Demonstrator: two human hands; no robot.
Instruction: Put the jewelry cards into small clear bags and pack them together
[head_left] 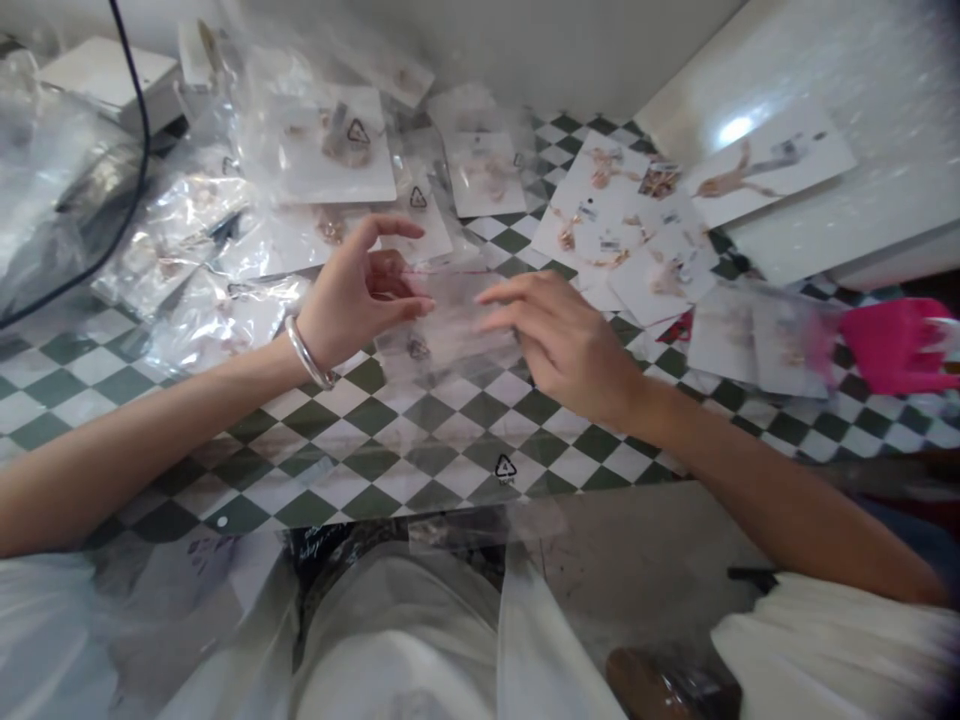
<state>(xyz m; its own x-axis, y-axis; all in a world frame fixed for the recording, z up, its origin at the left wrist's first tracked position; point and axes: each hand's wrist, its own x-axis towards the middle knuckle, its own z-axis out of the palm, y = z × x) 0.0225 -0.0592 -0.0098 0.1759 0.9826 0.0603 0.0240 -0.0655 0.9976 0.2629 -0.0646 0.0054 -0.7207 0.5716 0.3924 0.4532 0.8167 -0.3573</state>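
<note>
- White clothing (397, 630) lies nearest, below the counter (45, 380); loose fabric might snag at its edge.
- The clear bag (450, 315) lies between both hands; thin film could slip or crease.
- Left hand (409, 268): thumb and forefinger apart, so its hold looks weak.
- Right hand (480, 308): blurred fingertips at the bag; cannot tell whether they pinch.
- Jewellery cards (667, 275) sit near; a sweeping wrist could scatter them.
</note>
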